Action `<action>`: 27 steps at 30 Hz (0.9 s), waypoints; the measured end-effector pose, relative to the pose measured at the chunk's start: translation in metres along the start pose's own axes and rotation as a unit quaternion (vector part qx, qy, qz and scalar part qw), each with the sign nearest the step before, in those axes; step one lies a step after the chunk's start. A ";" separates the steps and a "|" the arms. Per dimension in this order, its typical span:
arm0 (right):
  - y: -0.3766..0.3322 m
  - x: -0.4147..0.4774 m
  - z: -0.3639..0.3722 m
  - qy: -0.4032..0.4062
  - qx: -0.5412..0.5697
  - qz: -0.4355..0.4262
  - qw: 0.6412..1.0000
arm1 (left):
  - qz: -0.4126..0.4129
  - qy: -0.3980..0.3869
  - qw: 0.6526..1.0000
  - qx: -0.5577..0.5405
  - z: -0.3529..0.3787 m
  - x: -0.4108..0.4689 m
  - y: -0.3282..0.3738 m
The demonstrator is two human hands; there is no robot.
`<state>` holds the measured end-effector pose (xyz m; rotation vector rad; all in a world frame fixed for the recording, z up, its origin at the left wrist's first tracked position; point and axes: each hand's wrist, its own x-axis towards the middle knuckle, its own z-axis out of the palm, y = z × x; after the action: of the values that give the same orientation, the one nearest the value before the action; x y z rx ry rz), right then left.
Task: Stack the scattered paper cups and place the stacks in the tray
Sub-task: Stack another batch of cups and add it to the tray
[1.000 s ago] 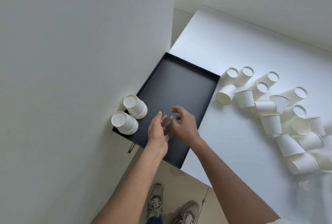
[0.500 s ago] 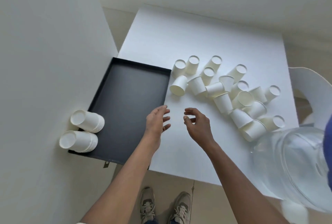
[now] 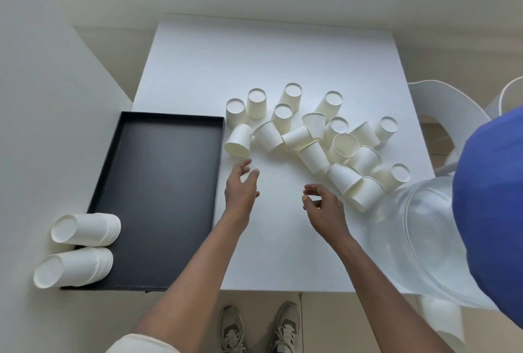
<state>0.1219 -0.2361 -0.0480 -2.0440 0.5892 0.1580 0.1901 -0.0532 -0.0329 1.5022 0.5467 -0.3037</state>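
Observation:
A black tray [image 3: 158, 182] lies on the left of the white table [image 3: 268, 55]. Two stacks of white paper cups lie on their sides at the tray's near left corner: the upper stack [image 3: 85, 229] and the lower stack [image 3: 73, 267]. Several loose paper cups [image 3: 311, 137] are scattered right of the tray, some upside down, some tipped over. My left hand [image 3: 240, 188] hovers open just below a tipped cup [image 3: 239, 140] by the tray's right edge. My right hand [image 3: 322, 208] is empty, fingers curled apart, close to the near cups [image 3: 365, 192].
A white wall [image 3: 42, 97] stands left of the tray. A clear plastic container [image 3: 418, 239] with a blue shape [image 3: 492, 211] fills the right edge of view. White chairs [image 3: 447, 109] stand to the right. My shoes [image 3: 260, 327] show below the table's front edge.
Both hands left the tray area and moved right and forward toward the scattered cups. The view swung right, so the tray now sits at the left.

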 end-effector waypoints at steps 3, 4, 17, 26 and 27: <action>0.004 0.003 -0.001 0.001 0.007 0.007 1.000 | 0.019 0.008 1.000 0.002 0.005 0.018 0.017; 0.004 0.004 -0.001 0.001 0.009 0.006 1.000 | 0.018 0.009 1.000 0.000 0.008 0.025 0.023; -0.005 0.020 0.001 -0.002 0.002 -0.016 1.000 | 0.159 0.170 0.962 0.145 -0.004 0.033 0.032; -0.028 0.022 0.011 -0.021 -0.060 -0.161 0.985 | 0.303 -0.095 0.907 0.276 -0.004 0.007 0.037; -0.030 0.022 0.012 -0.013 -0.088 -0.177 0.980 | 0.301 -0.127 0.902 0.284 0.000 0.006 0.038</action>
<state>0.1568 -0.2214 -0.0389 -2.2795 0.1931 0.0265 0.2149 -0.0502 -0.0037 2.0695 -0.2585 -0.1691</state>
